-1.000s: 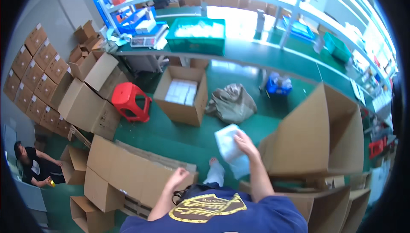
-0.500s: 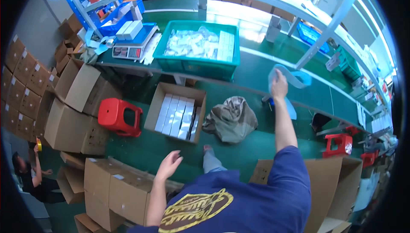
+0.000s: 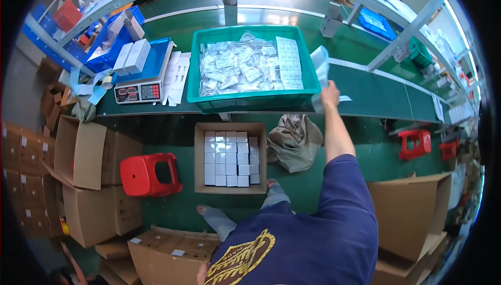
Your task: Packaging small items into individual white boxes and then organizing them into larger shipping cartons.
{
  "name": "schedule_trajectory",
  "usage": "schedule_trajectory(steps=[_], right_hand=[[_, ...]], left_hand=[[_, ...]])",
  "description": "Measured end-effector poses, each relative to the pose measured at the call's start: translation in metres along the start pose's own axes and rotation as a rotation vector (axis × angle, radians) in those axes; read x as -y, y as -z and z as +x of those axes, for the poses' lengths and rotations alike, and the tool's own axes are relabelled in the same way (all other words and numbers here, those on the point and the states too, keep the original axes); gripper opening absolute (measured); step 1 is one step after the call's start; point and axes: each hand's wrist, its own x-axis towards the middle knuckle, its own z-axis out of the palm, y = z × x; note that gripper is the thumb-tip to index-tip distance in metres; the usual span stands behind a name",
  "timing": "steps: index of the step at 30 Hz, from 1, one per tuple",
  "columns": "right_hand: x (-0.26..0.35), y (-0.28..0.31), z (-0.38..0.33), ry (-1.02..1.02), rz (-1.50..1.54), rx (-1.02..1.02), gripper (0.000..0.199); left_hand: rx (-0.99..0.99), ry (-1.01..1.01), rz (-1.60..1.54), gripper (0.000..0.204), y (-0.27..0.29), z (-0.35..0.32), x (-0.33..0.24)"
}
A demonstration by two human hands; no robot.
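Observation:
My right hand (image 3: 330,96) is closed on a pale blue strip (image 3: 320,64), thin and partly see-through, at the right end of the green tub (image 3: 255,97). The tub stands on the bench and holds many small clear plastic bags (image 3: 235,63). White boxes (image 3: 289,66) stand in rows at its right end. Low in the view, against my shirt, only a bit of my left hand (image 3: 202,273) shows; its fingers are hidden. On the floor before me is an open carton (image 3: 230,188) with rows of small white boxes (image 3: 226,159) inside.
A scale (image 3: 140,92) with two white boxes (image 3: 132,57) on its blue pan stands left of the tub. On the floor are a red stool (image 3: 151,175), a crumpled grey-brown sack (image 3: 296,144) and cartons (image 3: 94,206) at the left. A large open carton (image 3: 404,212) stands at right.
My right hand has brought the strip leftward to the tub's side. My left hand has dropped back toward my body. The view has turned, and the open carton now shows from above.

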Motion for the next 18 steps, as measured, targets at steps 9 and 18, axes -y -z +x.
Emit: schedule_trajectory(steps=[9,18], right_hand=[[0.119,0.137,-0.176,0.244,0.216,-0.592,0.031],[0.347,0.11,-0.42,0.492,0.83,0.327,0.017]], left_hand=[[-0.062,-0.312,0.191,0.01,0.18,0.188,-0.167],[0.439,-1.017,0.536,0.032,0.036,0.038,-0.499]])
